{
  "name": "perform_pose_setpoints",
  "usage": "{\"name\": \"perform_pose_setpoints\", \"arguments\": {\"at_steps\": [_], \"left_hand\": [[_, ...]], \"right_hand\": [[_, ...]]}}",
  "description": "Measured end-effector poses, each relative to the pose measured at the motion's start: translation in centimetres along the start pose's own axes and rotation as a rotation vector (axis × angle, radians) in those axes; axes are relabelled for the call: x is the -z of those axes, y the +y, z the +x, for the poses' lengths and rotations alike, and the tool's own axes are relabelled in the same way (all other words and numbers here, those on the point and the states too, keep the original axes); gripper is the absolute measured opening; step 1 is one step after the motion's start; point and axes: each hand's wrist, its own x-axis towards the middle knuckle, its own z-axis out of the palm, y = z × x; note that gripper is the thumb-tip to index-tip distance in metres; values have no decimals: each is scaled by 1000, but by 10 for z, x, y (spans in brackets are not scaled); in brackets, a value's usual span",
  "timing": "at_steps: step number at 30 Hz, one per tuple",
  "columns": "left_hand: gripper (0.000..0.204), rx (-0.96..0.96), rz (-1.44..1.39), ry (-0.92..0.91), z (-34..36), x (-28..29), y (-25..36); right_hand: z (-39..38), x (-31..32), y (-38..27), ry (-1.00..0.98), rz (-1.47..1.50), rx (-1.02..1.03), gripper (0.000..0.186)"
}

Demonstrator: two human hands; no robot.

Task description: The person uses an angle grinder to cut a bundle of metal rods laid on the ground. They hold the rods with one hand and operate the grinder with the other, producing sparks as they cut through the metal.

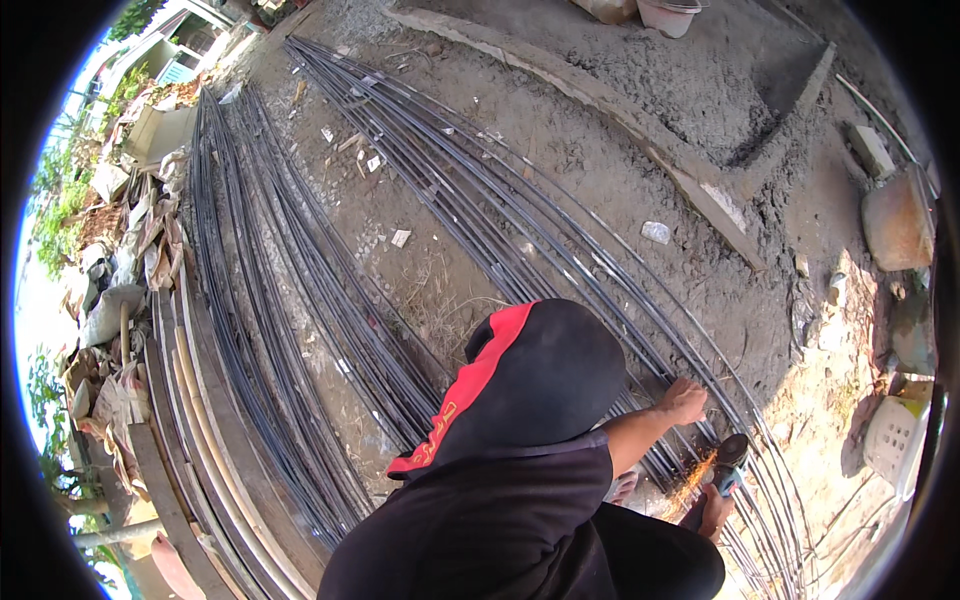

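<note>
Crouched worker in a black top and a black hood with a red stripe fills the head view from 6 o'clock to centre, back to the camera, low over the ground so both arms reach the work at 4 o'clock. One hand, the farther one, is closed down on the long steel bars, apparently to pin them so they do not jump. The nearer hand is clamped on a small grinder, held against the bars just beside the first hand. Orange sparks spray from the contact point toward 7 o'clock, away from the pinning hand. The camera wearer's own hands do not show, so whether they are apart or together cannot be told. The bars being cut belong to a bundle that runs in a long sweep from 11 o'clock down to 4 o'clock, laid flat on bare dirt, probably because the ground supports their whole length. A second bundle lies parallel, well apart, from 10 to 7 o'clock. Beside it are stacked planks and, at 9 o'clock, a heap of scrap. A concrete kerb edges a grey slab at 1 o'clock. A pink basin sits at 12 o'clock, and a white hollow block rests at 3 o'clock, near the cut.
</note>
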Motion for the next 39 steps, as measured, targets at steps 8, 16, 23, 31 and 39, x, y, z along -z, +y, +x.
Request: {"name": "perform_pose_setpoints", "arguments": {"at_steps": [8,16,23,31,39], "left_hand": [[44,-26,-30,37,2,-3,-2],[44,-29,-18,36,-3,3,0],[45,-54,-16,95,-2,-3,-1],[49,-50,5,-7,-8,15,2],[45,-16,37,-81,2,9,-2]], "right_hand": [[-25,3,-48,-45,-103,-194,31],[-33,3,-53,-84,-62,-196,27],[-23,7,-39,-106,-23,-233,23],[-12,2,-37,-90,-129,-246,26],[-30,7,-62,-108,-98,-278,21]]}}
